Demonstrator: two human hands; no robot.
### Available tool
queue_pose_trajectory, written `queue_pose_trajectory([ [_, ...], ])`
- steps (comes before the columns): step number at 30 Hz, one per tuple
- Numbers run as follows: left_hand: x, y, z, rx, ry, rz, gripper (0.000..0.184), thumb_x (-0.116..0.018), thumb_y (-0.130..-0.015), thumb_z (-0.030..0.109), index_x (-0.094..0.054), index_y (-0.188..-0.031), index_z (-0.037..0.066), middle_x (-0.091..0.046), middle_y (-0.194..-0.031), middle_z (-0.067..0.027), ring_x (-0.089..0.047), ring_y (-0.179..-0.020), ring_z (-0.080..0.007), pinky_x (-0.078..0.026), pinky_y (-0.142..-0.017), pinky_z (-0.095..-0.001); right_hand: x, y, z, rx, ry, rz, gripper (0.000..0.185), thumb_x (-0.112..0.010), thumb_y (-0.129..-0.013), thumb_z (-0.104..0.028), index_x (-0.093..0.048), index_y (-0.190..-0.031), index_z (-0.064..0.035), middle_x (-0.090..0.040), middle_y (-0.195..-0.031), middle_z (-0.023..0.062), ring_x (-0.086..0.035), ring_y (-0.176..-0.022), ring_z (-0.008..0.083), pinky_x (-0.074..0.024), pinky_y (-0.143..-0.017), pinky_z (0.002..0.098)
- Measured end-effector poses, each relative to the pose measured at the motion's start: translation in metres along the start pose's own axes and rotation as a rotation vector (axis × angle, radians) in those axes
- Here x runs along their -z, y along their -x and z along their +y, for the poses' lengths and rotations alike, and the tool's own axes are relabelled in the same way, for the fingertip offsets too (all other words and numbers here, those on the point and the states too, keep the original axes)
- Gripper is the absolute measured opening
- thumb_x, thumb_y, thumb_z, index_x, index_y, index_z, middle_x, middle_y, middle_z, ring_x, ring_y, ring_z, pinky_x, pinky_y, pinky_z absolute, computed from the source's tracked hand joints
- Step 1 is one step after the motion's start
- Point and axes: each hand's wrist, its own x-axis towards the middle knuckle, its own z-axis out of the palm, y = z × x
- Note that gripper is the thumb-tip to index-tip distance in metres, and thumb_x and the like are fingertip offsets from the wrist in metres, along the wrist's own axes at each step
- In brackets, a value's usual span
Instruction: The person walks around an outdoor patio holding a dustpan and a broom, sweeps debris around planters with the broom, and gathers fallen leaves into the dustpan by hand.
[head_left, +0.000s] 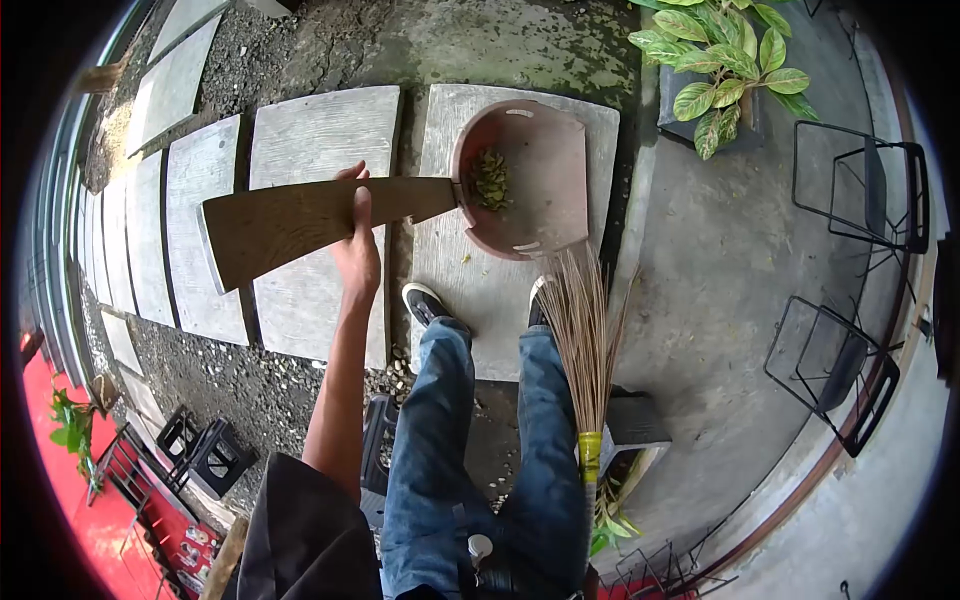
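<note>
My left hand [357,250] is wrapped round the flat wooden handle of a dustpan [550,170], with the thumb over the top face. The pan is a faded red-brown plastic scoop, held over a concrete slab in front of my feet. A small heap of yellow-green leaf bits [489,180] lies inside it, near the handle end. A stick broom [583,350] with a yellow-bound neck stands along my right leg, its bristle tips close to the pan's lower right corner. The upper end of the broom runs to the bottom of the view; my right hand does not show there.
Concrete slabs [320,140] form a path across gravel [260,390]. A potted plant [730,70] stands at the upper right. Black metal frames [835,370] line the right side. A dark stool [375,450] is beside my left leg, a planter [635,425] beside my right.
</note>
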Motion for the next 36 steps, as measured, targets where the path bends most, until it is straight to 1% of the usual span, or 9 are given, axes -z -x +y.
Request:
queue_pose_trajectory([
  [7, 0.029, -0.007, 0.006, 0.257, 0.161, -0.078, 0.043, -0.044, -0.100, 0.045, -0.048, -0.129, 0.013, -0.049, -0.139, -0.0088, -0.048, -0.125, -0.0243, -0.048, -0.096, -0.0453, -0.045, 0.062, 0.018, 0.048, 0.010, 0.060, 0.041, -0.068, -0.084, -0.035, -0.064, -0.099, 0.0025, -0.064, -0.086, 0.0110, -0.060, -0.079, 0.0169, -0.0486, -0.068, 0.0345],
  [13, 0.036, 0.020, -0.002, 0.082, 0.109, -0.143, 0.041, -0.046, -0.100, 0.037, -0.047, -0.126, 0.005, -0.052, -0.133, -0.0149, -0.047, -0.125, -0.0256, -0.038, -0.104, -0.0424, -0.081, 0.072, 0.078, 0.088, -0.006, 0.090, 0.040, -0.070, -0.083, -0.033, -0.064, -0.098, 0.0032, -0.066, -0.088, 0.0120, -0.062, -0.082, 0.0174, -0.0501, -0.070, 0.0351],
  [16, 0.023, 0.046, 0.017, -0.005, 0.060, -0.176, 0.042, -0.047, -0.100, 0.036, -0.046, -0.125, 0.002, -0.053, -0.130, -0.0175, -0.046, -0.125, -0.0277, -0.030, -0.110, -0.0416, -0.078, 0.069, -0.043, 0.104, 0.154, -0.012, 0.027, -0.068, -0.087, -0.020, -0.062, -0.102, 0.0015, -0.067, -0.079, 0.0121, -0.065, -0.073, 0.0257, -0.0542, -0.064, 0.0362],
  [17, 0.018, 0.054, 0.020, 0.027, 0.101, -0.166, 0.044, -0.047, -0.100, 0.038, -0.045, -0.125, 0.002, -0.052, -0.132, -0.0176, -0.046, -0.126, -0.0278, -0.029, -0.110, -0.0418, -0.092, 0.063, -0.065, 0.101, 0.034, 0.110, 0.031, -0.070, -0.077, -0.024, -0.061, -0.093, 0.0017, -0.060, -0.064, 0.0039, -0.058, -0.056, 0.0154, -0.0465, -0.051, 0.0337],
  [19, 0.006, 0.067, 0.024, 0.057, 0.147, -0.170, 0.046, -0.047, -0.100, 0.039, -0.045, -0.126, 0.001, -0.051, -0.133, -0.0178, -0.045, -0.127, -0.0278, -0.029, -0.111, -0.0421, -0.099, 0.043, -0.089, -0.135, -0.149, 0.171, 0.025, -0.069, -0.079, -0.020, -0.060, -0.090, 0.0005, -0.059, -0.064, 0.0037, -0.057, -0.053, 0.0140, -0.0451, -0.047, 0.0314],
  [20, 0.002, 0.073, 0.025, 0.076, 0.160, -0.168, 0.048, -0.047, -0.100, 0.041, -0.044, -0.126, 0.001, -0.050, -0.134, -0.0180, -0.044, -0.128, -0.0279, -0.028, -0.111, -0.0423, -0.100, 0.031, -0.100, -0.366, -0.324, 0.216, 0.020, -0.069, -0.080, -0.017, -0.059, -0.087, -0.0006, -0.058, -0.063, 0.0034, -0.056, -0.049, 0.0126, -0.0438, -0.043, 0.0290],
  [24, -0.029, 0.099, 0.034, 0.107, 0.087, -0.213, 0.053, -0.045, -0.099, 0.046, -0.044, -0.127, 0.001, -0.049, -0.136, -0.0184, -0.044, -0.128, -0.0282, -0.028, -0.111, -0.0425, -0.082, -0.042, -0.169, -0.344, -0.320, 0.278, 0.016, -0.065, -0.086, -0.015, -0.052, -0.083, -0.0049, -0.050, -0.054, 0.0018, -0.049, -0.040, 0.0120, -0.0399, -0.035, 0.0282],
  [31, -0.100, 0.137, 0.059, -0.001, 0.031, -0.315, 0.051, -0.043, -0.100, 0.046, -0.046, -0.125, 0.002, -0.050, -0.135, -0.0188, -0.044, -0.129, -0.0295, -0.028, -0.111, -0.0441, 0.045, -0.257, -0.242, 0.035, -0.298, 0.411, 0.030, -0.069, -0.088, -0.028, -0.051, -0.100, -0.0063, -0.049, -0.058, 0.0001, -0.047, -0.040, 0.0088, -0.0376, -0.034, 0.0257],
  [36, -0.148, 0.165, 0.072, 0.042, 0.008, -0.262, 0.051, -0.043, -0.100, 0.045, -0.046, -0.126, 0.001, -0.049, -0.135, -0.0190, -0.044, -0.128, -0.0288, -0.028, -0.111, -0.0431, 0.174, -0.436, -0.372, 0.217, -0.169, 0.394, 0.040, -0.069, -0.087, -0.044, -0.048, -0.096, -0.0115, -0.052, -0.059, 0.0013, -0.051, -0.042, 0.0100, -0.0421, -0.036, 0.0267],
])
